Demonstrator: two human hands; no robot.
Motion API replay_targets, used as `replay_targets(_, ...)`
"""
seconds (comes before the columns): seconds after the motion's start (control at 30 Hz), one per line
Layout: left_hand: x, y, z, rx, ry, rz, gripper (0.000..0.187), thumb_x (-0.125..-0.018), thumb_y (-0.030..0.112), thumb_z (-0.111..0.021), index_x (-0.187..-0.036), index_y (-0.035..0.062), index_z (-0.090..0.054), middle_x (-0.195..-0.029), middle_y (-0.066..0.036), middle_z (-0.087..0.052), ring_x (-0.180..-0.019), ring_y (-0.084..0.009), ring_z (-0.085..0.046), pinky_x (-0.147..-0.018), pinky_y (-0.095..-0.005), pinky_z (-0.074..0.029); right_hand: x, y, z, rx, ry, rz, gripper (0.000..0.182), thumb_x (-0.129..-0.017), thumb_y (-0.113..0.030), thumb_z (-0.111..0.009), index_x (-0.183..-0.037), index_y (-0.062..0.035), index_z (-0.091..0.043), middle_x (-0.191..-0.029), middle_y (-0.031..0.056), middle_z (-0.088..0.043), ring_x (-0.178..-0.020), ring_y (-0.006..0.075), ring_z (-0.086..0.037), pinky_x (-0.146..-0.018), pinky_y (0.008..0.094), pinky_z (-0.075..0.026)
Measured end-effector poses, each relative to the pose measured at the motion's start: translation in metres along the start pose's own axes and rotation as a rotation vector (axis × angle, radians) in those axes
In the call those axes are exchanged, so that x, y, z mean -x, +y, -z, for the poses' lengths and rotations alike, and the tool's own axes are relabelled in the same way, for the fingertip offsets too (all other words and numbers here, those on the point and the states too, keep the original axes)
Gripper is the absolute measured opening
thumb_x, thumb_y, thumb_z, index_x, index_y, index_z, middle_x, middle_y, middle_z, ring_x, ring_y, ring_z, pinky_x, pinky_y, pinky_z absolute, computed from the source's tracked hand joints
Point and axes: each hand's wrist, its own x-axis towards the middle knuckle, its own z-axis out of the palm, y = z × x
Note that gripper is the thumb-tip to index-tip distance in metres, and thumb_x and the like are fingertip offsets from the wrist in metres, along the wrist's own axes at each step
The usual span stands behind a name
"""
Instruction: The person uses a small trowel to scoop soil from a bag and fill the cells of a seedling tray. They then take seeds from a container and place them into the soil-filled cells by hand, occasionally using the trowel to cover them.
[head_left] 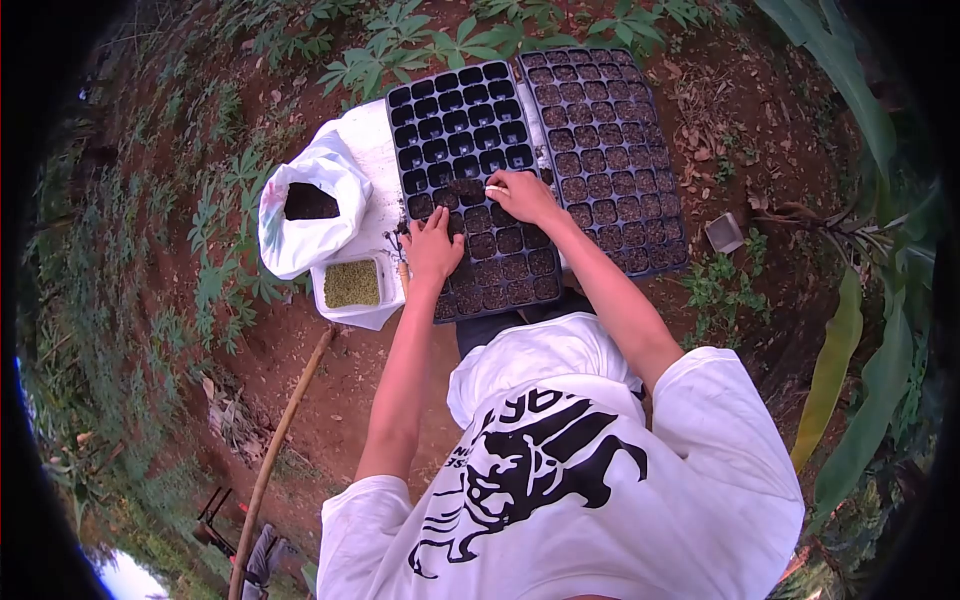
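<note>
A black seedling tray (455,160) lies in front of me, its far cells bare and its near cells filled with dark soil (482,243). My left hand (432,248) rests over the filled cells at the tray's left side, fingers spread and palm down. Further right, my right hand (522,195) has its fingers curled at the border between filled and bare cells. Something small and whitish shows at those fingertips; I cannot tell what it is. Loose soil (466,190) is heaped between the two hands.
A second, soil-filled tray (605,150) stands to the right. On the left are a white bag (345,215) of soil and a white tub (384,282) holding small greenish grains (352,284). A small wooden-handled tool (403,275) lies beside my left hand. A long stick (280,440) leans nearby.
</note>
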Motion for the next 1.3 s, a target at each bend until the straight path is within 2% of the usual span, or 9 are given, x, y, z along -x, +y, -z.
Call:
replay_targets(0.1,0.003,0.001,-0.003,0.003,0.01,-0.003,0.067,-0.086,0.038,-0.061,-0.148,0.0173,-0.048,-0.155,0.005,-0.044,-0.133,-0.0319,-0.043,-0.11,-0.0603,-0.032,-0.002,0.0,-0.005,-0.029,0.003,0.009,0.028,-0.09,-0.032,-0.068,-0.11,-0.0121,-0.071,-0.1,0.0144,-0.073,-0.096,0.0351,-0.069,-0.084,0.0459,-0.053)
replay_targets(0.33,0.006,-0.006,-0.008,0.088,0.06,0.033,0.073,-0.082,0.036,-0.064,-0.149,0.0129,-0.046,-0.156,0.002,-0.043,-0.133,-0.0323,-0.044,-0.11,-0.0592,-0.032,-0.005,-0.01,-0.006,0.016,0.02,0.023,0.027,-0.09,-0.031,-0.069,-0.11,-0.0124,-0.071,-0.098,0.0146,-0.073,-0.095,0.0345,-0.069,-0.083,0.0452,-0.054)
replay_targets(0.73,0.008,-0.004,0.001,0.09,-0.072,0.1,0.079,-0.08,0.04,-0.066,-0.152,0.0182,-0.041,-0.159,0.002,-0.039,-0.134,-0.0365,-0.043,-0.111,-0.0615,-0.03,-0.012,-0.012,-0.01,0.006,0.016,0.06,0.029,-0.09,-0.031,-0.069,-0.109,-0.0101,-0.071,-0.096,0.0152,-0.073,-0.092,0.0352,-0.07,-0.081,0.0445,-0.054)
replay_targets(0.83,0.006,-0.006,0.003,0.126,-0.066,0.09,0.08,-0.078,0.039,-0.068,-0.15,0.0154,-0.044,-0.157,0.002,-0.041,-0.133,-0.0358,-0.045,-0.111,-0.06,-0.03,-0.01,-0.014,-0.009,0.002,0.011,0.07,0.028,-0.089,-0.03,-0.07,-0.109,-0.0093,-0.071,-0.096,0.0156,-0.073,-0.092,0.0352,-0.07,-0.081,0.0441,-0.054)
replay_targets(1.1,0.006,-0.005,0.004,0.125,-0.111,0.107,0.081,-0.079,0.04,-0.068,-0.152,0.0164,-0.043,-0.158,0.002,-0.039,-0.135,-0.0383,-0.042,-0.112,-0.0623,-0.029,-0.009,-0.015,-0.012,-0.055,0.028,0.083,0.024,-0.086,-0.026,-0.073,-0.105,-0.0114,-0.073,-0.094,0.0147,-0.073,-0.091,0.0347,-0.07,-0.082,0.0447,-0.055)
replay_targets(1.3,0.004,-0.006,0.005,0.129,-0.114,0.102,0.082,-0.079,0.04,-0.068,-0.153,0.0168,-0.04,-0.159,0.002,-0.038,-0.135,-0.0385,-0.042,-0.113,-0.0614,-0.028,-0.009,-0.017,-0.011,0.021,0.045,0.098,0.024,-0.086,-0.026,-0.074,-0.105,-0.0121,-0.074,-0.095,0.0147,-0.073,-0.091,0.0344,-0.07,-0.082,0.0446,-0.055)
